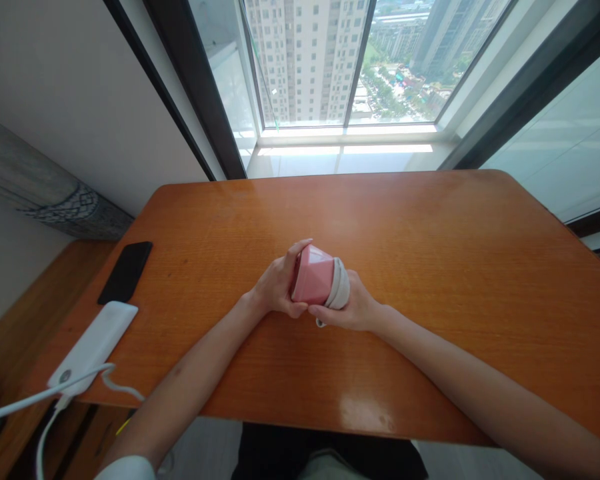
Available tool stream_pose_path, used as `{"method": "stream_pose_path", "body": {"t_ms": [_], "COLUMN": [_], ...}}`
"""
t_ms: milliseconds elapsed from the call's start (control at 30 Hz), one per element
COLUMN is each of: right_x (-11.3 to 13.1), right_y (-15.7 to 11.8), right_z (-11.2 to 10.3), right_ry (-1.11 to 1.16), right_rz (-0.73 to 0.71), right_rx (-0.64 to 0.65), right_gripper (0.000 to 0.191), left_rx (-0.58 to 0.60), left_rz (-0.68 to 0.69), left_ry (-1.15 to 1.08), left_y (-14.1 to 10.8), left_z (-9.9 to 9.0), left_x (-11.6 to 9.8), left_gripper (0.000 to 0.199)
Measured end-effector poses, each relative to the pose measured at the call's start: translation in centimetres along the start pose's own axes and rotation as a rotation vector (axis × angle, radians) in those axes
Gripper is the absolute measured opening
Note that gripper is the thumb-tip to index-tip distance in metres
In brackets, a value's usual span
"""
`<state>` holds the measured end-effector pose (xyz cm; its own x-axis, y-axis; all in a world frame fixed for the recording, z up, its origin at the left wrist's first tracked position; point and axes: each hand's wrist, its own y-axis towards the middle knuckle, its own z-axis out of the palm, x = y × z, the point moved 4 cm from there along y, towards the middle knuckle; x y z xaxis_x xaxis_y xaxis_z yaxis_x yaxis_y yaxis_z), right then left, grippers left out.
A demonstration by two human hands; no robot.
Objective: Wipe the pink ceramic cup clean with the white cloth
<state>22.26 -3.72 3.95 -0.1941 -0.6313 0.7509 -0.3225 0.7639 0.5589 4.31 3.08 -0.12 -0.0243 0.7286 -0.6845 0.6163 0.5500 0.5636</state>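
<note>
Forearms (pixel 203 367) fwd, pink obj (pixel 314 279) held btwn LH (pixel 277 283), RH (pixel 357 307).

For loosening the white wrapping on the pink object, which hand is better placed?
Probably the right hand: it is at the end where the white wrapping shows, while the left hand holds the pink object from the opposite, unwrapped end.

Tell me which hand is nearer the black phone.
Left. The left hand holds the pink object to the right of the black phone; the right hand, at that object's other end, is farther right.
</note>
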Motion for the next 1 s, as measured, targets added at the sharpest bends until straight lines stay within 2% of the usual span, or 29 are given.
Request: {"method": "stream_pose_path", "body": {"t_ms": [367,600,1000], "right_x": [0.31,0.19,0.90], "right_y": [-0.03,-0.30,-0.16], "right_z": [0.32,0.42,0.53], "right_ry": [-0.161,-0.338,-0.522], "right_rz": [-0.137,-0.168,-0.321], "right_rx": [-0.035,-0.004,0.025], "right_gripper": [0.030,0.035,0.040], "left_rx": [0.029,0.025,0.045], "left_rz": [-0.006,0.007,-0.006], "left_ry": [-0.077,-0.066,-0.115], "left_y": [-0.01,0.02,-0.02], "left_z": [0.10,-0.02,0.11], "left_x": [0.16,0.16,0.19], "left_gripper": [0.131,0.131,0.132]}}
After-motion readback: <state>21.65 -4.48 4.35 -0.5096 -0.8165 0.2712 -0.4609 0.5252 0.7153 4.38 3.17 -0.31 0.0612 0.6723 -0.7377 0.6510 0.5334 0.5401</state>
